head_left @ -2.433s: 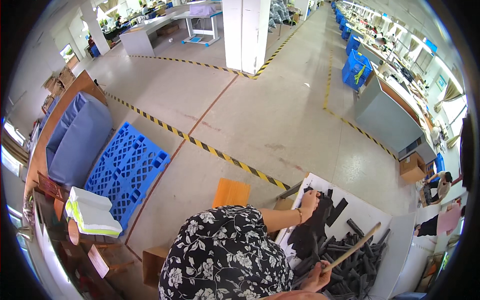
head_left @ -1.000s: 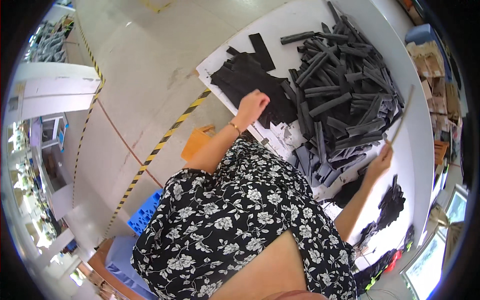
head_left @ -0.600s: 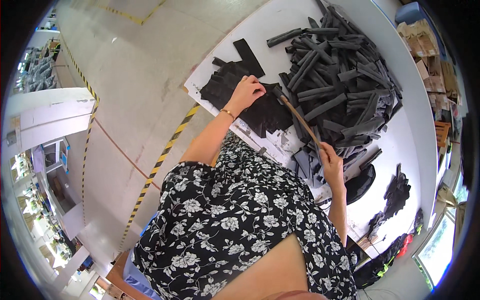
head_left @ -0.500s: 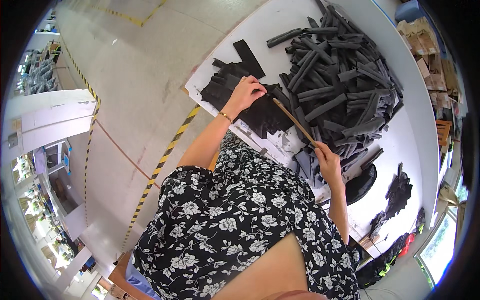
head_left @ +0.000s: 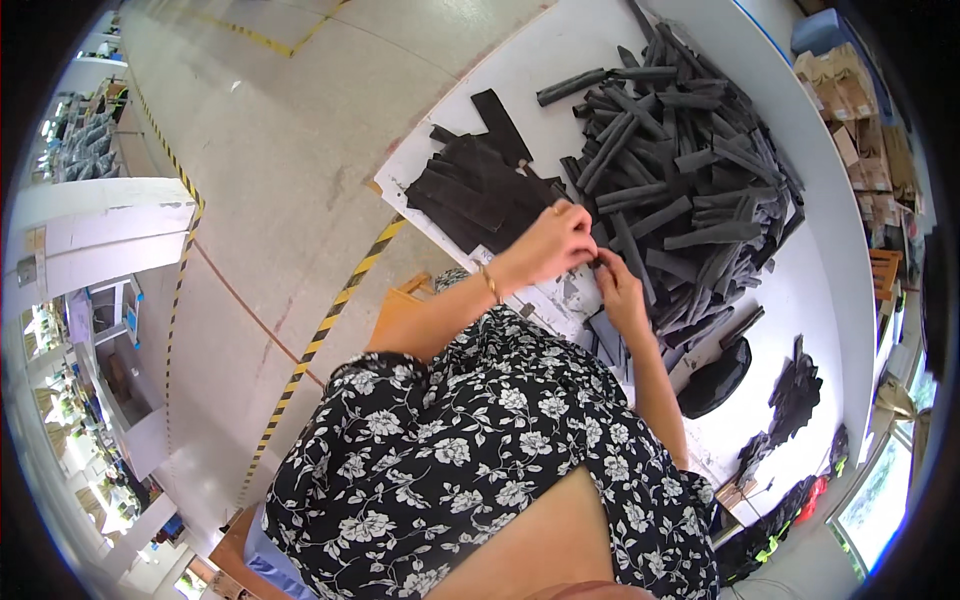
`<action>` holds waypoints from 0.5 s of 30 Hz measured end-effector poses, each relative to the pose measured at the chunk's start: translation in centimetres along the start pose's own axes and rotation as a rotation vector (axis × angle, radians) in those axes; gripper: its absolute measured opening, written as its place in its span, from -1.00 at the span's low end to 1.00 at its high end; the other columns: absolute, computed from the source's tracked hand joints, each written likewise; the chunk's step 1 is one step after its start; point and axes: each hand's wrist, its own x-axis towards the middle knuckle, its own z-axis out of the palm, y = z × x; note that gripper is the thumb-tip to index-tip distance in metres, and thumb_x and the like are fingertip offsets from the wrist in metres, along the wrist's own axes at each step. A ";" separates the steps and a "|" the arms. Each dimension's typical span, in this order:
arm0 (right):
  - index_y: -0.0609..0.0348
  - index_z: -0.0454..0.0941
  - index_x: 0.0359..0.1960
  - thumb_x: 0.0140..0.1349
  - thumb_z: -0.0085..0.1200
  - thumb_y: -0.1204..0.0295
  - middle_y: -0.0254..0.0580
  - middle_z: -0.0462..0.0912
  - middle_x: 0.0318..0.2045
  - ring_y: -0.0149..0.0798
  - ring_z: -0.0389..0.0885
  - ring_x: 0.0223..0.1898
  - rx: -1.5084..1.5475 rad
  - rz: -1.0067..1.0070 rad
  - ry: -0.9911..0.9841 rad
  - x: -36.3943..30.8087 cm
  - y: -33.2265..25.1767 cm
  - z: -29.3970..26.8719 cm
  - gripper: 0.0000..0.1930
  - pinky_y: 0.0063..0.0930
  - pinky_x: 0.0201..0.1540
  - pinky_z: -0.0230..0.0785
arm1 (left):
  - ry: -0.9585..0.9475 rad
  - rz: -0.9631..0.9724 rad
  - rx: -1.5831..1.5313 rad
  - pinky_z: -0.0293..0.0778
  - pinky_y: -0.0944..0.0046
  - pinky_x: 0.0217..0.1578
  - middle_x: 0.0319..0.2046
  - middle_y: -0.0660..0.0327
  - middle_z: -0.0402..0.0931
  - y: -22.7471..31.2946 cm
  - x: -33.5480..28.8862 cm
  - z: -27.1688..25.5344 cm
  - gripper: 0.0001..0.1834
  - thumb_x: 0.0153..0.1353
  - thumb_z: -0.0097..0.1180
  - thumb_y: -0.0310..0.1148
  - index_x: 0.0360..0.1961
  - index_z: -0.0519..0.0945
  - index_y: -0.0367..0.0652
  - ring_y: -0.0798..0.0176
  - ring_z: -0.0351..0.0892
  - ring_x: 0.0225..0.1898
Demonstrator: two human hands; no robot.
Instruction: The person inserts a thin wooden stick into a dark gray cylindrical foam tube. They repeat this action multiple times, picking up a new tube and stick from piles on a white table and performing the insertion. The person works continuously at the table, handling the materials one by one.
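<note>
My left hand [head_left: 562, 242] is closed in front of the black cloth stack, its fingertips meeting those of my right hand [head_left: 622, 288]. Pinched where they meet is a bit of dark fabric [head_left: 597, 263], mostly hidden by the fingers. A thin stick's pale tip [head_left: 524, 167] shows beyond my left hand; the rest of the stick is covered. Flat black fabric pieces [head_left: 460, 190] lie stacked at the table's left corner. To the right of my hands rises a large heap of dark grey fabric tubes [head_left: 690, 170].
The white table [head_left: 800, 300] has a raised wall along its right side. A black rounded item [head_left: 718, 380] and a dark fabric bunch [head_left: 795, 388] lie near right. A wooden stool [head_left: 400, 315] stands by the table's left edge. Brown packages [head_left: 840, 85] are piled beyond the wall.
My left hand has come right and nearer, off the cloth stack, to meet my right hand. My right hand has shifted slightly left and away. The stick, plainly visible before, is now largely hidden.
</note>
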 end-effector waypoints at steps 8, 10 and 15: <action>0.30 0.44 0.05 0.39 -0.11 0.48 -0.51 0.35 -0.57 -0.60 0.25 -0.54 0.351 0.076 -0.143 -0.5 -0.6 3.9 -0.74 -0.69 -0.49 0.11 | 0.527 -0.739 -1.556 0.59 0.05 -0.13 -0.27 0.11 0.60 -0.6 -2.7 0.1 -0.64 0.25 0.20 -0.17 -0.09 0.55 -0.23 0.12 0.63 -0.22; 0.27 0.43 0.05 0.36 -0.12 0.49 -0.21 0.51 -0.52 -0.38 0.43 -0.51 0.214 0.041 -0.011 -0.5 -0.8 5.3 -0.72 -0.49 -0.45 0.27 | 0.704 -0.865 -1.754 0.60 0.06 -0.17 -0.35 0.16 0.61 1.0 -2.1 1.4 -0.69 0.28 0.17 -0.16 -0.15 0.57 -0.19 0.13 0.64 -0.31; 0.28 0.43 -0.03 0.42 -0.15 0.43 -0.16 0.43 -0.59 -0.34 0.41 -0.56 -0.079 -0.134 -0.058 -3.1 -0.6 4.7 -0.78 -0.46 -0.46 0.28 | 0.952 -0.912 -1.574 0.55 0.25 -0.42 -0.48 0.28 0.56 -0.4 -1.5 -1.7 -0.70 0.29 0.17 -0.16 -0.18 0.57 -0.19 0.34 0.53 -0.52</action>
